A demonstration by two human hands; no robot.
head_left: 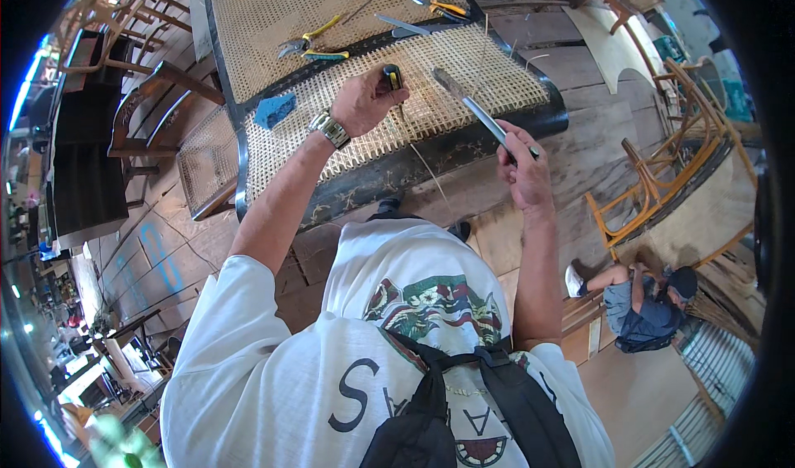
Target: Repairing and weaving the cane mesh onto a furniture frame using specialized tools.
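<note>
In front of me lies a long woven cane panel (373,91) in a dark, curved wooden frame (373,182). My left hand (363,103), with a metal-banded watch at its wrist, is closed around a screwdriver (392,76) with a black and yellow handle. Its thin shaft points down at the cane near the frame's front edge. A long flat metal tool (487,120) is gripped in my right hand (525,168); its brownish far end reaches over the cane, and its exact kind is unclear. A loose cane strand (432,172) hangs over the front rail.
On the cane lie yellow-handled pliers (319,39), a knife-like tool (403,25), orange-handled pliers (445,9) and a blue scrap (275,110). Wooden chair parts (153,108) stand left, and a rattan frame (654,182) right. A seated person (642,306) is at lower right.
</note>
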